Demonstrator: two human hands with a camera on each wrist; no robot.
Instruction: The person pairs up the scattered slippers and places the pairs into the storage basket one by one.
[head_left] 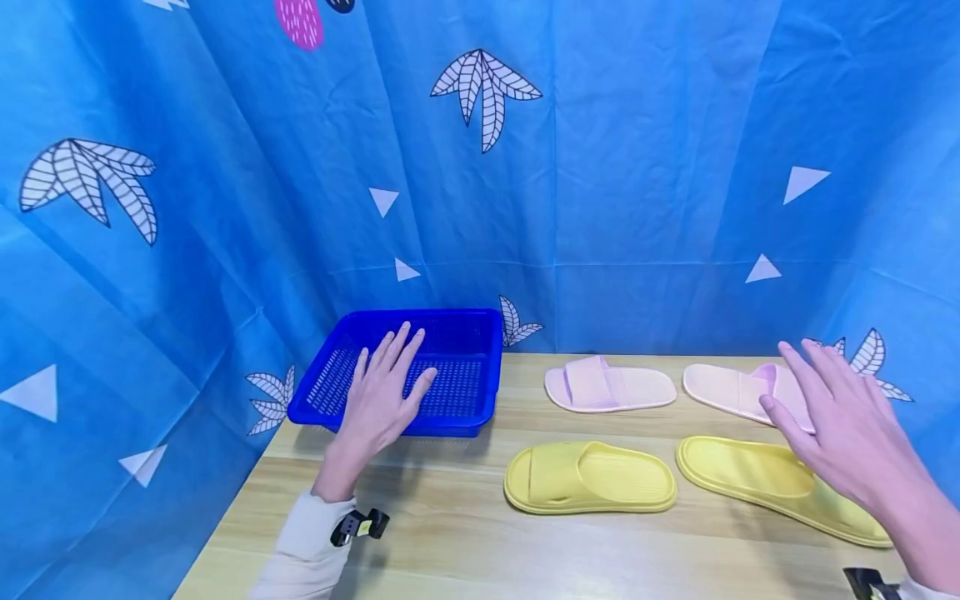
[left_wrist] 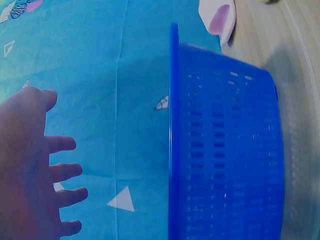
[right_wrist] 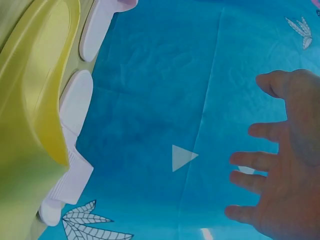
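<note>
1. Blue plastic basket [head_left: 457, 333] stands at the left rear of the table [head_left: 465, 550], its front left corner close to the tabletop's left edge and its slotted floor in view.
2. Over it hovers my left hand [head_left: 381, 402], released, fingers straight and spread; from the left wrist, a gap shows between hand and rim.
3. Yellow slippers [head_left: 558, 479] lie to the basket's right, nearer me, heel ends toward each other with only a narrow gap between.
4. Pink slippers [head_left: 637, 388] line up behind them near the table's back edge, heels likewise facing, a band of wood parting the two pairs.
5. Above the right-hand slippers I hold my right hand [head_left: 851, 417], unclenched, hiding part of both; the right wrist view shows it well apart from them.
6. Bare wood runs between basket and slippers, widening into a broad stretch toward me.
7. Blue curtain [head_left: 637, 167], printed with white leaves and triangles, walls off the back and both sides.
</note>
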